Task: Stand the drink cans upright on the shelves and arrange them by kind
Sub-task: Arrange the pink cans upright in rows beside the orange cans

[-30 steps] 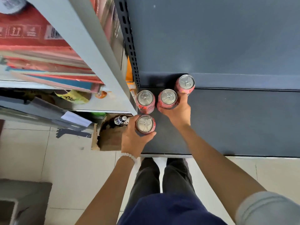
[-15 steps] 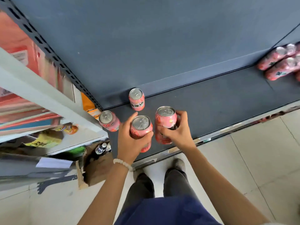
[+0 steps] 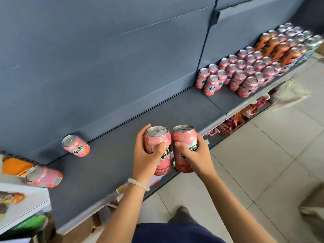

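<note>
- The left hand [image 3: 146, 155] wraps its fingers [image 3: 158, 149] and thumb round a pink aluminium drink can with a silver pull-tab lid [image 3: 158, 148], held upright above the front part of the dark grey metal shelf [image 3: 108, 160]; a white bead bracelet [image 3: 138, 184] circles that wrist.
- The right hand [image 3: 196, 156] clamps its fingers [image 3: 180, 148] round a second pink drink can of the same design [image 3: 184, 141] — upright, its side touching the first can.
- Both labels carry large green-and-white Chinese characters, mostly covered by the fingers; small white print runs along the foot of the left can, too blurred to read.
- Left of the hands, two more pink cans stand on the shelf: one near the back panel [image 3: 75, 146] with green characters on its side, one at the far left end [image 3: 43, 176].
- Well apart to the right, on the adjoining shelf section, a block of upright pink cans [image 3: 242, 74] shows similar green lettering — behind it stand orange cans [image 3: 280, 48], blurred.
- Red snack packets [image 3: 228, 124] lie on the level beneath.
</note>
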